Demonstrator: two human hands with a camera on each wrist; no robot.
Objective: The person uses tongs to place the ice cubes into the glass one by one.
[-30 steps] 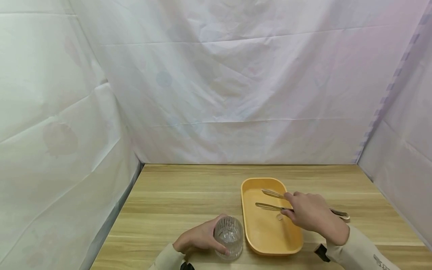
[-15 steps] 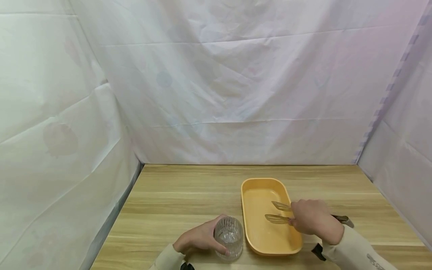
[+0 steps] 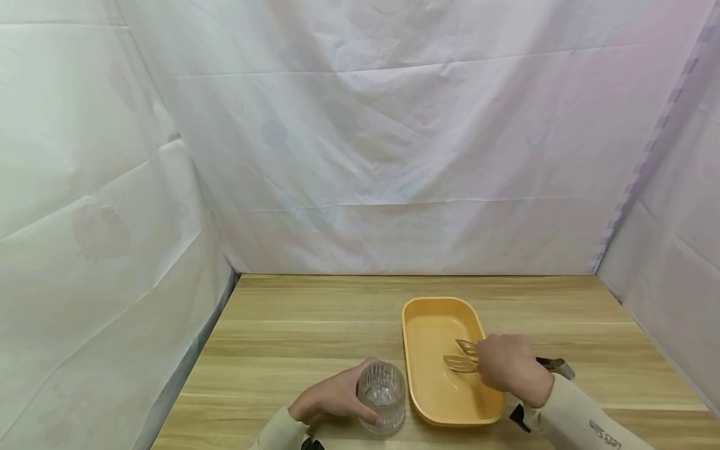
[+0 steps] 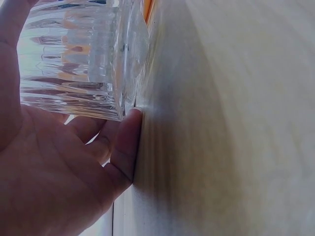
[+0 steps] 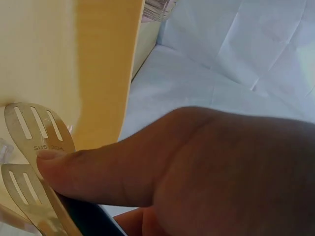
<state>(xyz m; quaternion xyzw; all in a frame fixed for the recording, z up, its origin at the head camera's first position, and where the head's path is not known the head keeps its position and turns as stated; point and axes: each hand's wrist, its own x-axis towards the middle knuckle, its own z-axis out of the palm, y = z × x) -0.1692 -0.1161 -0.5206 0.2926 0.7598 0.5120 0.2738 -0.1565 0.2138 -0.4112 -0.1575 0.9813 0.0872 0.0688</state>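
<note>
My left hand [image 3: 337, 392] is curled round a ribbed clear glass [image 3: 382, 390], which stands upright on the table to the left of the yellow tray. In the left wrist view, fingers [image 4: 127, 140] lie low along the glass [image 4: 74, 59], by its base. Over the right side of the tray, my right hand [image 3: 509, 365] grips metal tongs [image 3: 461, 364] with slotted heads pointing left. The thumb [image 5: 98, 172] presses on one tong arm close behind its slotted head [image 5: 42, 128]. A small clear piece [image 5: 5, 150] shows beside the heads in the right wrist view.
The yellow tray [image 3: 430, 400] has raised walls and sits on a wood-grain table [image 3: 315, 325]. White cloth [image 3: 394, 156] hangs behind the table and along both sides.
My right hand has brought the tongs down towards the near side of the tray, and their heads are closer together. The left hand and glass have stayed put.
</note>
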